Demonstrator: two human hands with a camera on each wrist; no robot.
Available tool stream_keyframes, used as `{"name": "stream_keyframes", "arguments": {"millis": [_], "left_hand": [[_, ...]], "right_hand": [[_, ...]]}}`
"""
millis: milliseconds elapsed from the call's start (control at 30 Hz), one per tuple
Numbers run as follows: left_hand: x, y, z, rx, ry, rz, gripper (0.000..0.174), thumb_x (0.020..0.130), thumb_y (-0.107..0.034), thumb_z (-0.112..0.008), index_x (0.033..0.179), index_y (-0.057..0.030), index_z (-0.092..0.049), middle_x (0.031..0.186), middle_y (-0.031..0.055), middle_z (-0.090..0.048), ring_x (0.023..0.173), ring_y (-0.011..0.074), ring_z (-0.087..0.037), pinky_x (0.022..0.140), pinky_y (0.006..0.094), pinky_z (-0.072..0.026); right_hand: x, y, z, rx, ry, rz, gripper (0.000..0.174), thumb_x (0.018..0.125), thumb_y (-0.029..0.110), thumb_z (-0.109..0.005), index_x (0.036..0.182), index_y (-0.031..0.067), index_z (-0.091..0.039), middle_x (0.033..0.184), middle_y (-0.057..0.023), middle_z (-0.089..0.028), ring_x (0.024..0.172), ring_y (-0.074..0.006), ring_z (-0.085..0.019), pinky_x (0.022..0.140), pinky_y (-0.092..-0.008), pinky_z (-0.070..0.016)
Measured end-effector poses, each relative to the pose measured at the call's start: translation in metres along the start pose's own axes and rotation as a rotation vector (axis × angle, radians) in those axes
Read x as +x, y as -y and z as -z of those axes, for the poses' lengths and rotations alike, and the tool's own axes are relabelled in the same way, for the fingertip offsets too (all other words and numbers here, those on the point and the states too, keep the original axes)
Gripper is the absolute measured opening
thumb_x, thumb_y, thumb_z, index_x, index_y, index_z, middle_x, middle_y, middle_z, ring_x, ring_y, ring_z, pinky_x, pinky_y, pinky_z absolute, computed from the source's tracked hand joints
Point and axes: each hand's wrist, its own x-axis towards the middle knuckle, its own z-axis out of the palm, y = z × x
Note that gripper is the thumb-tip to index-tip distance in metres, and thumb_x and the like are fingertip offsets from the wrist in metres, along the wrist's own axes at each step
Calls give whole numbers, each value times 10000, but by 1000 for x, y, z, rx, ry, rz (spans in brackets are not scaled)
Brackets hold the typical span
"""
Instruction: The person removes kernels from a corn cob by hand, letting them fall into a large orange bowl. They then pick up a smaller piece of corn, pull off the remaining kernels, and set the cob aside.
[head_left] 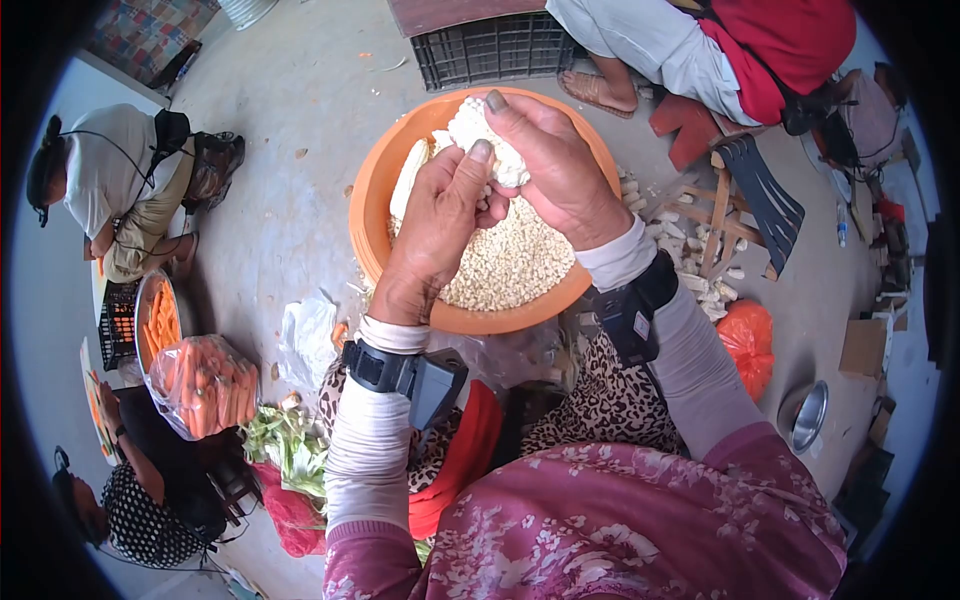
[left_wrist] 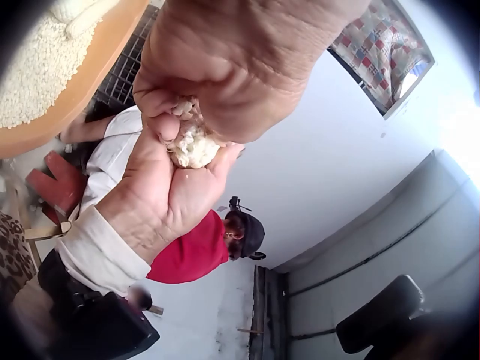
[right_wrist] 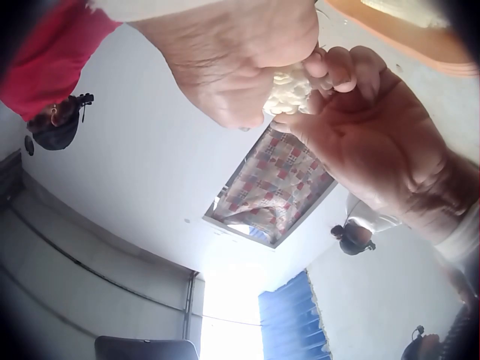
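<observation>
A corn cob with white kernels is gripped between both hands over a large orange basin. My right hand wraps its far and right side, thumb lying along the top. From the near side my left hand holds it, its thumb pressed toward the kernels and fingers curled beneath. The left wrist view shows the end of the cob between the palms; in the right wrist view a patch of kernels shows between the fingers. Loose kernels fill the basin, and another cob lies inside its left side.
Bare cobs and a small wooden stool are right of the basin. A black crate stands beyond it. At left are bagged carrots, husks and two people; another person in red sits at the far right.
</observation>
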Motion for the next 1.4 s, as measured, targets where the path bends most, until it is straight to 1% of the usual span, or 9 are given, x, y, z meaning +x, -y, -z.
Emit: {"name": "stream_keyframes", "arguments": {"millis": [100, 333, 500, 633, 900, 1033, 1100, 1200, 1400], "left_hand": [[-1, 0, 0, -38, -3, -3, 312, 967, -327, -448, 1035, -36, -535, 792, 26, -599, 657, 62, -545, 587, 180, -455], [0, -3, -2, -272, 42, 4, 272, 956, -302, -479, 1024, -48, -545, 791, 16, -595, 667, 65, -555, 591, 170, -457], [3, 5, -5, -2, -73, 17, 306, 922, -368, -536, 978, -69, -566, 766, 3, -586, 632, 52, -539, 569, 170, -449], [3, 5, -4, -60, -49, -6, 289, 921, -358, -543, 965, -74, -569, 756, -6, -581, 628, 45, -533, 552, 171, -439], [3, 9, -1, -146, -65, 0, 349, 966, -365, -433, 954, -41, -561, 760, 29, -590, 632, 79, -546, 591, 188, -466], [1, 5, -4, -210, -57, 6, 349, 953, -379, -460, 958, -46, -563, 759, 24, -590, 632, 80, -547, 593, 190, -468], [1, 4, -7, -130, -63, -5, 332, 936, -378, -500, 959, -53, -565, 756, 11, -586, 634, 72, -541, 582, 189, -454], [2, 6, -10, 56, -88, -34, 336, 922, -392, -528, 973, -62, -567, 757, -1, -581, 634, 62, -527, 575, 186, -433], [2, 9, -16, 103, -100, -142, 327, 940, -387, -496, 949, -64, -551, 740, 3, -559, 626, 59, -494, 587, 181, -419]], "right_hand": [[2, 3, 6, 176, 31, -56, 251, 931, 225, -514, 1020, -8, -546, 893, -48, -593, 744, -90, -567, 536, -219, -458], [4, 2, 3, 131, -19, 18, 240, 927, 219, -534, 1015, -4, -550, 885, -47, -594, 759, -85, -566, 613, -218, -465], [3, -4, -2, 66, -53, 30, 236, 920, 227, -548, 998, 4, -553, 880, -26, -580, 741, -67, -539, 582, -210, -448], [3, -2, -2, 91, -54, -7, 235, 920, 233, -549, 986, 8, -555, 882, -24, -579, 731, -66, -531, 543, -212, -435], [5, -2, 1, 175, -49, -17, 231, 937, 239, -504, 981, 18, -552, 822, -56, -592, 647, -108, -558, 482, -237, -436], [3, 0, 0, 126, -15, -3, 235, 932, 244, -514, 988, 19, -551, 827, -45, -590, 648, -99, -554, 481, -230, -434], [3, 0, -3, 104, -94, 9, 250, 925, 254, -526, 994, 15, -547, 826, -35, -582, 645, -88, -546, 463, -223, -426], [4, -2, -1, 68, -77, 17, 267, 915, 262, -539, 994, 8, -543, 829, -30, -574, 645, -79, -536, 447, -213, -415], [6, -6, -1, 17, -133, 59, 317, 906, 289, -553, 1017, -7, -535, 832, -37, -562, 631, -77, -521, 422, -208, -398]]}}
